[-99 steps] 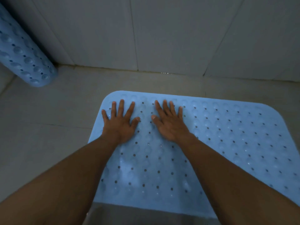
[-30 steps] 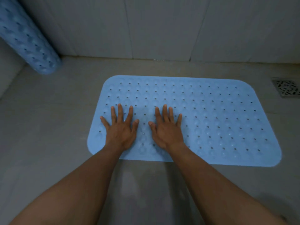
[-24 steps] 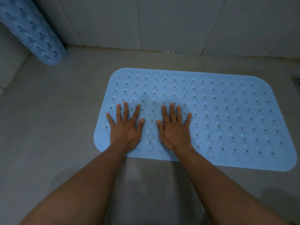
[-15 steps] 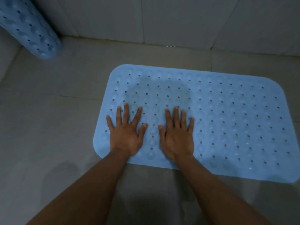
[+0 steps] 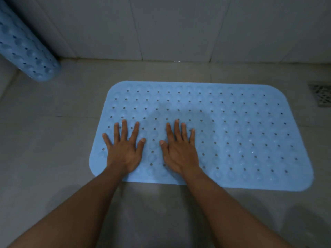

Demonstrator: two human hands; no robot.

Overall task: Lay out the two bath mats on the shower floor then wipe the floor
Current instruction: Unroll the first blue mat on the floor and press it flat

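Left hand (image 5: pixel 123 151) and right hand (image 5: pixel 180 152) press flat, fingers spread, gripping nothing, on the bath mat's (image 5: pixel 241 133) near-left corner.

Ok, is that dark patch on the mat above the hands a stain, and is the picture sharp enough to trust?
Head view: dim, bluish light; the patch on the flat mat beyond the right hand has soft edges, likely a cast shadow; the wide lens bows the wall tile joints; the drain at the right edge is blurred.
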